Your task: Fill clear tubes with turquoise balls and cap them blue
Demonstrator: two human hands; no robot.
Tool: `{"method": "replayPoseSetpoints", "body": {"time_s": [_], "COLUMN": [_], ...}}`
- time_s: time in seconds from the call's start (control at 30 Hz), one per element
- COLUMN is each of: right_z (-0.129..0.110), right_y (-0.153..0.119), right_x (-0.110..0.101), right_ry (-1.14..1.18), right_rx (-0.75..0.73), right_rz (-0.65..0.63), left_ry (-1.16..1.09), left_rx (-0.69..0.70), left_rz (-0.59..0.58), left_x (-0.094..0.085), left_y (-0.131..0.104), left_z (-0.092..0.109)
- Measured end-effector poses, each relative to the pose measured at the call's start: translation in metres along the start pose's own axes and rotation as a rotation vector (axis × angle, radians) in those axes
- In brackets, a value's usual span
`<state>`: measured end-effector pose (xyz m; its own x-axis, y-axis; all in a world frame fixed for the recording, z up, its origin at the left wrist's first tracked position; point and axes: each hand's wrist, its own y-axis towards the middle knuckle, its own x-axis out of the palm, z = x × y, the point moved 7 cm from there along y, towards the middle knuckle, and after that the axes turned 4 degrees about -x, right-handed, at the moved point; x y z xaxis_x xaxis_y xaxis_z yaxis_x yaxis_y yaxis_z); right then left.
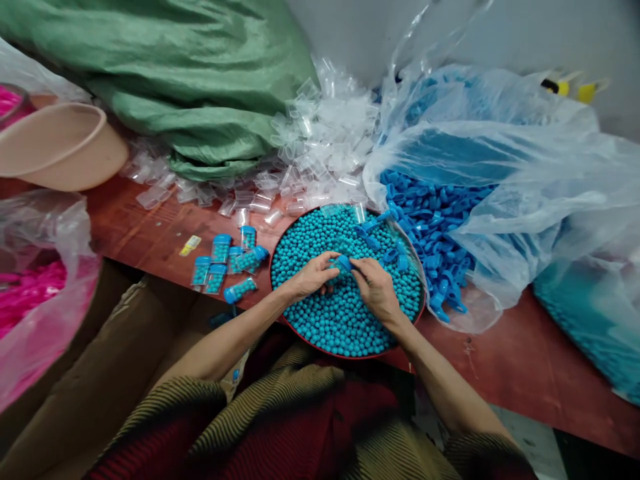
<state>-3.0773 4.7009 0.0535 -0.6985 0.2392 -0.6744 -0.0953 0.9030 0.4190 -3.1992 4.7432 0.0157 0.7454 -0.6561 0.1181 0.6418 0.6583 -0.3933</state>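
Over a round red-rimmed tray (277,303) full of turquoise beads (345,327), my two hands meet at a small clear bottle (338,272) with a blue cap (344,262). My left hand (316,275) is closed round the bottle, which seems to have beads inside. The fingers of my right hand (375,283) pinch at the cap's edge. Several loose blue caps (369,235) lie on the beads at the tray's far right. Left of the tray, several capped bottles (221,248) of beads rest on the table, some upright, some on their sides.
Clear empty bottles (325,147) are heaped behind the tray, beside a green sack (215,87). An open plastic bag (500,220) spills blue caps (440,233) at right. Far left are a beige tub (60,150) and a cardboard box (113,327) with pink pieces. The red table's (480,340) front edge is near.
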Motion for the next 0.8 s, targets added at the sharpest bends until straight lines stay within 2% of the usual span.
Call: {"method": "replayPoseSetpoints", "body": {"time_s": [0.17, 0.27, 0.4, 0.5, 0.57, 0.67, 0.73, 0.8], "right_z": [-0.011, -0.016, -0.023, -0.014, 0.004, 0.028, 0.029, 0.019], "right_y": [-0.007, -0.012, -0.016, -0.009, -0.003, -0.002, -0.001, 0.003], "right_x": [0.005, 0.005, 0.007, -0.002, -0.008, -0.003, 0.002, 0.002], "right_ry": [-0.172, -0.172, -0.092, 0.069, 0.204, 0.423, 0.482, 0.417], "right_rx": [-0.185, -0.235, -0.270, -0.157, 0.055, 0.371, 0.406, 0.315], "right_rz": [-0.060, -0.040, -0.056, -0.003, 0.056, 0.027, -0.021, -0.082], "left_ry": [-0.064, -0.086, -0.078, -0.116, -0.123, -0.095, -0.048, 0.016], "left_rx": [-0.003, -0.006, 0.010, 0.055, 0.077, 0.077, 0.087, 0.100], "left_rz": [-0.004, 0.018, 0.109, 0.144, 0.110, 0.038, 0.025, 0.029], "left_x": [0.003, 0.005, 0.006, 0.006, 0.007, 0.008, 0.009, 0.012], "left_y": [-0.003, -0.005, -0.008, -0.011, -0.012, -0.013, -0.012, -0.012], "left_z": [0.001, 0.000, -0.001, 0.003, 0.007, 0.010, 0.011, 0.011]}}
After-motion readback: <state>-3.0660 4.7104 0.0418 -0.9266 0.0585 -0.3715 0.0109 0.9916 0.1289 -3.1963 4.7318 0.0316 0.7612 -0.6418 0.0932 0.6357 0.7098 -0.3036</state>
